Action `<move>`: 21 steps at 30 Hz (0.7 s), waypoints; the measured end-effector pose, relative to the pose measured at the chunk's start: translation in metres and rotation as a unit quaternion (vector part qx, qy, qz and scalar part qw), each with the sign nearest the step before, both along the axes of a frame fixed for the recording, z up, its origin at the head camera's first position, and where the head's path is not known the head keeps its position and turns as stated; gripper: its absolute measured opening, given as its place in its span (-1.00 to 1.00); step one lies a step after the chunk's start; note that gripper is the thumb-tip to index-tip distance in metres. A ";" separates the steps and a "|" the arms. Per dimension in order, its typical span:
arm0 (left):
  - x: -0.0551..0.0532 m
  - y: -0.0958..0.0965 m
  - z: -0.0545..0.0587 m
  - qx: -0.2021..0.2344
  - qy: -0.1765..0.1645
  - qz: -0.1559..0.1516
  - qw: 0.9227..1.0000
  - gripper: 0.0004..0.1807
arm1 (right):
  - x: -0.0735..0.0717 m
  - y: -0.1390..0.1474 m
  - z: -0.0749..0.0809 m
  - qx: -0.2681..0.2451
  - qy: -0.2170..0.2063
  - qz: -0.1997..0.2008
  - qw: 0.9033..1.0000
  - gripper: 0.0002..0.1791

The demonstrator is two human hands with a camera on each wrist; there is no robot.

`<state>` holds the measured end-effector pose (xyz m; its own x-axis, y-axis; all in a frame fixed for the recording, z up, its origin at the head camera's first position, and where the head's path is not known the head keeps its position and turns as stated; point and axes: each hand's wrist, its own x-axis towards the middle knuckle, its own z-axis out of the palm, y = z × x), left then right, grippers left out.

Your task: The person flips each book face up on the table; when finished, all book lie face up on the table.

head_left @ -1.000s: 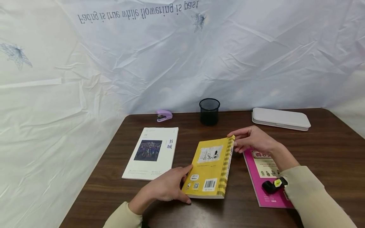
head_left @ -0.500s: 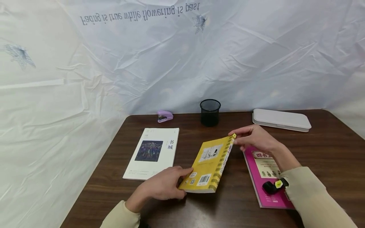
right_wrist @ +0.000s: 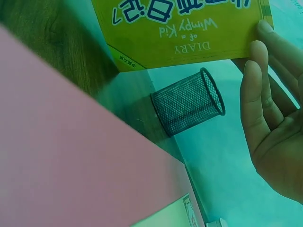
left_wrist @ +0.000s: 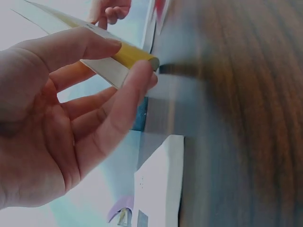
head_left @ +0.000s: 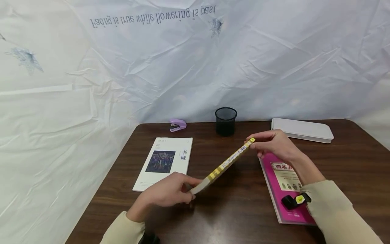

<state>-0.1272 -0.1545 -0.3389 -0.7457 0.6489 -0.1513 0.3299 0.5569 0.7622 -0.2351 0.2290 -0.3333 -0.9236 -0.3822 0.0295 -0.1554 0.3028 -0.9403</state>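
A yellow book point(head_left: 226, 163) is held tilted above the table, its spine toward the head camera. My left hand point(head_left: 170, 190) pinches its near lower end between thumb and fingers. At the far upper end, the thumb and fingers of my right hand point(head_left: 275, 144) grip a corner. In the right wrist view the yellow cover point(right_wrist: 189, 35) shows the words "Diary of a Wimpy Kid". The left wrist view has the left hand point(left_wrist: 80, 104) with the book's yellow spine point(left_wrist: 130, 54) between its fingertips. A pink book point(head_left: 283, 189) lies flat beneath the right forearm.
A white magazine point(head_left: 182, 169) lies at the left of the dark wooden table point(head_left: 237, 217). Along the back stand a purple stapler point(head_left: 177, 124), a black mesh pen holder point(head_left: 225, 122) and a white case point(head_left: 303, 130). A pale sheet hangs behind.
The yellow book has turned from its back cover facing the camera to spine-on and risen from the table. My left hand has shifted slightly left and up with its end; the right keeps its corner.
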 end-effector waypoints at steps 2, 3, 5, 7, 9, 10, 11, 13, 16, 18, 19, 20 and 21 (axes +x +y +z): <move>-0.001 -0.002 0.002 0.012 0.005 0.008 1.000 -0.50 | 0.000 0.000 0.000 -0.007 -0.003 -0.014 1.000 -0.64; -0.001 -0.004 0.003 0.013 0.011 0.014 1.000 -0.55 | 0.001 0.000 0.001 -0.009 -0.003 -0.020 1.000 -0.65; -0.002 -0.006 0.005 0.015 0.027 0.025 0.999 -0.64 | 0.001 0.000 0.002 -0.010 0.002 -0.033 0.999 -0.67; -0.004 -0.008 0.005 0.023 0.041 0.033 0.998 -0.73 | 0.001 0.001 0.003 -0.007 0.007 -0.046 0.999 -0.67; -0.004 -0.009 0.006 0.036 0.050 0.041 0.997 -0.78 | 0.002 0.002 0.004 -0.003 0.006 -0.058 0.998 -0.64; -0.004 -0.010 0.006 0.046 0.051 0.044 0.997 -0.79 | 0.002 0.002 0.005 -0.001 0.004 -0.062 0.998 -0.62; -0.004 -0.010 0.006 0.059 0.049 0.048 0.996 -0.79 | 0.002 0.002 0.005 0.000 0.002 -0.066 0.998 -0.60; -0.005 -0.011 0.006 0.079 0.041 0.060 0.994 -0.78 | 0.002 0.002 0.006 0.001 0.000 -0.070 0.998 -0.56; -0.005 -0.011 0.008 0.088 0.031 0.084 0.992 -0.74 | 0.001 0.002 0.007 -0.001 -0.003 -0.071 0.997 -0.49; -0.006 -0.012 0.009 0.087 0.025 0.098 0.991 -0.71 | 0.001 0.001 0.007 -0.004 -0.006 -0.070 0.998 -0.46; -0.006 -0.012 0.010 0.085 0.025 0.104 0.991 -0.70 | 0.001 0.001 0.007 -0.006 -0.009 -0.070 0.997 -0.45; -0.006 -0.011 0.010 0.082 0.024 0.106 0.991 -0.69 | 0.002 0.001 0.008 -0.006 -0.012 -0.071 0.997 -0.44; -0.007 -0.011 0.010 0.085 0.021 0.106 0.990 -0.64 | 0.002 0.001 0.008 -0.006 -0.015 -0.071 0.997 -0.43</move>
<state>-0.1339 -0.1659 -0.3286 -0.8716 0.4899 -0.0200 0.2516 0.4818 0.8394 -0.2334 0.2297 -0.3250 -0.9689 -0.2475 0.0049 -0.0837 0.3088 -0.9474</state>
